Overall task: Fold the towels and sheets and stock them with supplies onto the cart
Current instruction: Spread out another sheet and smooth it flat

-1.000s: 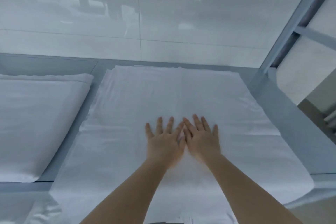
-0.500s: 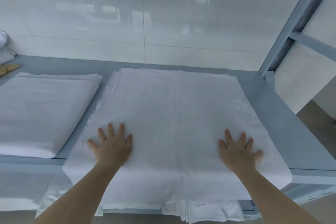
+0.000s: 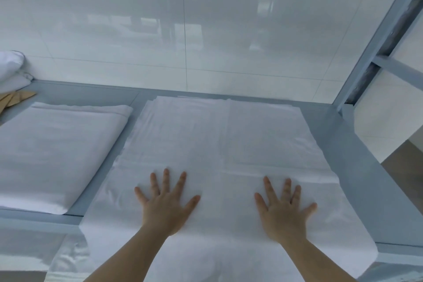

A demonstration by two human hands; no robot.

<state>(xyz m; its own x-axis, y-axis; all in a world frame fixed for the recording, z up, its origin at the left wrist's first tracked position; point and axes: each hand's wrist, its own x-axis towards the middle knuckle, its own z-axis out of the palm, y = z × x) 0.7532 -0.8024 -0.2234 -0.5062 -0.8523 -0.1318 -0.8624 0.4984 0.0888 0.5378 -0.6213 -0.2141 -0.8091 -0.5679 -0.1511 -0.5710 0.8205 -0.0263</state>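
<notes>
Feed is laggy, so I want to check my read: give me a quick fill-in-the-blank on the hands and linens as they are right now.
1. Both hands, the left hand and the right hand, lie palm-down with straight fingers on the ____ sheet.
2. The folded stack lies to the ____ of that sheet.
3. The sheet's near edge hangs ____ the front edge of the grey surface.
4. The wooden pieces lie at the far ____ of the surface.

Missing words: white; left; over; left
</notes>
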